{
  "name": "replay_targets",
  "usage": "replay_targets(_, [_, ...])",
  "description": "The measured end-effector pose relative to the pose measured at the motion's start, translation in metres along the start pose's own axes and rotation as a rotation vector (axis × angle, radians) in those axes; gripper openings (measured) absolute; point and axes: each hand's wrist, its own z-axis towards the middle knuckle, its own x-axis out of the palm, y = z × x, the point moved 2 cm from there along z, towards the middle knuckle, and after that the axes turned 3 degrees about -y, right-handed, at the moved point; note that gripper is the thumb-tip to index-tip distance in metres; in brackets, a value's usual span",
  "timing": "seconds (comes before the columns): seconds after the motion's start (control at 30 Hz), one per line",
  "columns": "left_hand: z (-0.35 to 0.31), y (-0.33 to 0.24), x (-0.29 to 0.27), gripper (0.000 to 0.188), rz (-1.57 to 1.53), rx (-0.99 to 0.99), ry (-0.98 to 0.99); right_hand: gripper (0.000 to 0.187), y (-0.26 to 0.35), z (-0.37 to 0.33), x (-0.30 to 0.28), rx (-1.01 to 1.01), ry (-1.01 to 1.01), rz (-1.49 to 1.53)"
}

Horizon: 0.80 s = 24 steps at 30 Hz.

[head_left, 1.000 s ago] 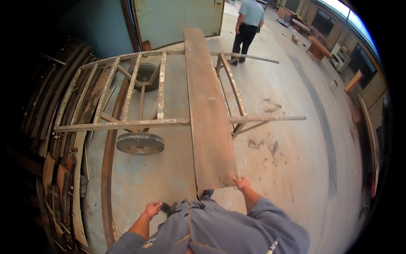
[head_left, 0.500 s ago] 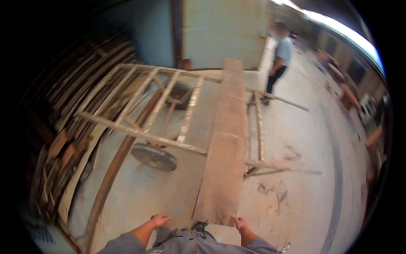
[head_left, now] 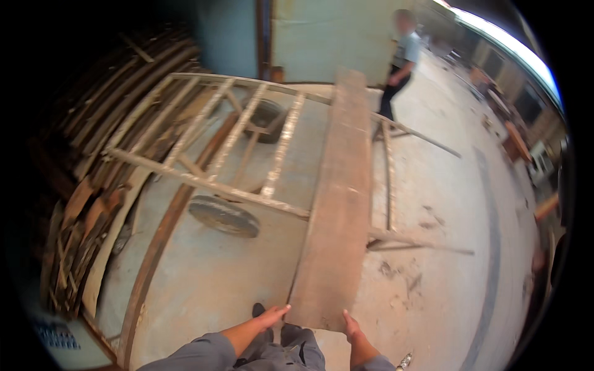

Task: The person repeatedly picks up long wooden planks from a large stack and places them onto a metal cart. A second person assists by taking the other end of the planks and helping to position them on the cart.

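Both hands (head_left: pixel 272 316) (head_left: pixel 352 326) grip opposite edges of a long, flat wooden plank (head_left: pixel 338 204) crossing a ladder-like frame (head_left: pixel 284 143).

My remote feed gives me soft light on the pale grey concrete floor (head_left: pixel 204 272), glare from a long bluish-white strip (head_left: pixel 504 59) at two o'clock, stacked dark-brown timber (head_left: pixel 130 102) shadowed at ten, blur softening the long brown wooden plank (head_left: pixel 339 204), fisheye-bent edges

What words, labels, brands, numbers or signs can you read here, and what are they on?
None can be read.
Pale panel, lower left: rows of dark marks, perhaps print, too blurred to read.
Wide board and wheeled frame: no lettering visible.
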Motion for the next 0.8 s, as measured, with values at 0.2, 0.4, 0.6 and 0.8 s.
replay_targets(0.2, [0.038, -0.007, 0.030, 0.096, -0.151, 0.020, -0.017, 0.088, -0.002, -0.014, 0.005, 0.099, -0.002, 0.102])
replay_targets(0.4, [0.044, -0.012, 0.042, 0.091, -0.237, 0.121, -0.125, 0.096, -0.005, 0.004, -0.004, 0.059, 0.145, 0.162])
replay_targets(0.6, [0.038, -0.020, 0.047, 0.085, -0.221, 0.052, -0.215, 0.095, -0.003, 0.008, -0.005, 0.046, 0.152, 0.202])
replay_targets(0.8, [0.035, -0.034, 0.052, 0.083, -0.302, 0.071, -0.253, 0.096, 0.024, -0.003, 0.000, 0.049, 0.119, 0.201])
